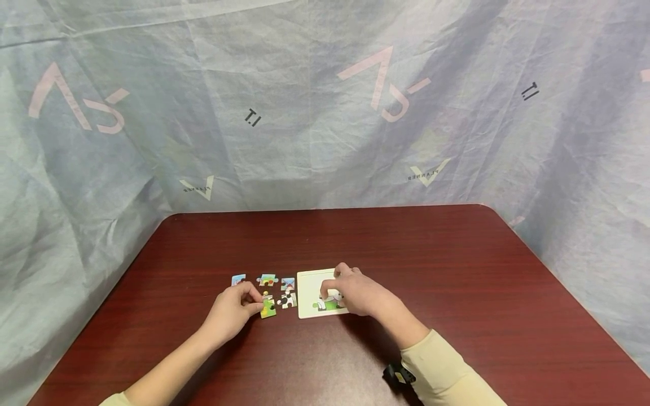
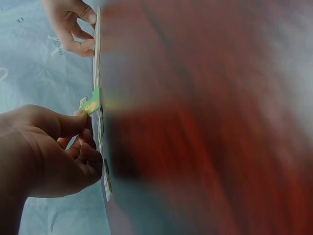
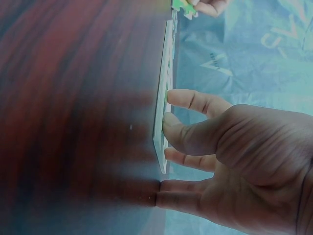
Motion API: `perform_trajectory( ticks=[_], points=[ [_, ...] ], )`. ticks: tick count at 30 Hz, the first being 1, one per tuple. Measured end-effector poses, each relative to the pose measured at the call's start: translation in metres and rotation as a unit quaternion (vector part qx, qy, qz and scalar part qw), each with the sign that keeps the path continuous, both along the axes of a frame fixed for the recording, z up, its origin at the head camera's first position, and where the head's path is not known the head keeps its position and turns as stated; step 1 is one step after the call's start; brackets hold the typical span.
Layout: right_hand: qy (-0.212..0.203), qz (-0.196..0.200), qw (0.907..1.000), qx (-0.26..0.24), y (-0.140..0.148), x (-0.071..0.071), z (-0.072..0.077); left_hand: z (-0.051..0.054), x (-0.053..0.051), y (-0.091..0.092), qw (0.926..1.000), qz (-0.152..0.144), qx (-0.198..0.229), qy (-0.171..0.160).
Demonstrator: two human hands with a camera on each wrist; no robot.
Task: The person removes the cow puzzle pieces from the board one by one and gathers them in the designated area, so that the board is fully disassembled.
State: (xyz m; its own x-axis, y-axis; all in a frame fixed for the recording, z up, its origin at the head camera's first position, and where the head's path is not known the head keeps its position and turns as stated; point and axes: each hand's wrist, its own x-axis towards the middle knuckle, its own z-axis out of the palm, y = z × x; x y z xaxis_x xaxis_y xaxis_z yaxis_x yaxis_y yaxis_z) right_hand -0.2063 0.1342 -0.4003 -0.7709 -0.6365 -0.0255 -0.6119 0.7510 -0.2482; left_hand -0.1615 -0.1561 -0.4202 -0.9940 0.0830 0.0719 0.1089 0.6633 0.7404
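Observation:
My left hand (image 1: 231, 310) pinches a green puzzle piece (image 1: 268, 309) between thumb and fingers at the left of the table. In the left wrist view the piece (image 2: 92, 104) is tilted up at the fingertips, its lower edge by the tabletop. A pale puzzle board (image 1: 307, 282) lies flat to the right of it, with a green and white picture section in its lower part. Over the board's right side, my right hand (image 1: 355, 290) rests its fingertips. Seen from the right wrist, the thumb and two fingers touch the board (image 3: 160, 107); other fingers reach the tabletop.
Loose pieces lie left of the board: a cow-patterned one (image 1: 288, 300), a blue one (image 1: 288, 283), a green one (image 1: 267, 279) and another blue one (image 1: 238, 278) partly behind my left hand. The dark red table (image 1: 447, 270) ends at a grey cloth backdrop (image 1: 304, 146).

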Motion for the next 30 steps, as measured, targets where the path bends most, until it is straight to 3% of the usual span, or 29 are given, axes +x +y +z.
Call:
perform_trajectory(
  ticks=[13,23,30],
  points=[
    [0.007,-0.001,1.0000,-0.001,0.001,-0.002,-0.004,0.001,0.011,-0.027,0.9996,0.013,-0.022,-0.015],
    [0.001,0.002,1.0000,-0.008,0.001,-0.001,-0.002,0.000,0.016,-0.046,0.9970,0.010,-0.076,0.007],
    [-0.004,0.003,0.9999,-0.011,0.001,-0.001,-0.001,0.000,0.019,-0.053,0.9957,0.009,-0.092,-0.001]
  ],
)
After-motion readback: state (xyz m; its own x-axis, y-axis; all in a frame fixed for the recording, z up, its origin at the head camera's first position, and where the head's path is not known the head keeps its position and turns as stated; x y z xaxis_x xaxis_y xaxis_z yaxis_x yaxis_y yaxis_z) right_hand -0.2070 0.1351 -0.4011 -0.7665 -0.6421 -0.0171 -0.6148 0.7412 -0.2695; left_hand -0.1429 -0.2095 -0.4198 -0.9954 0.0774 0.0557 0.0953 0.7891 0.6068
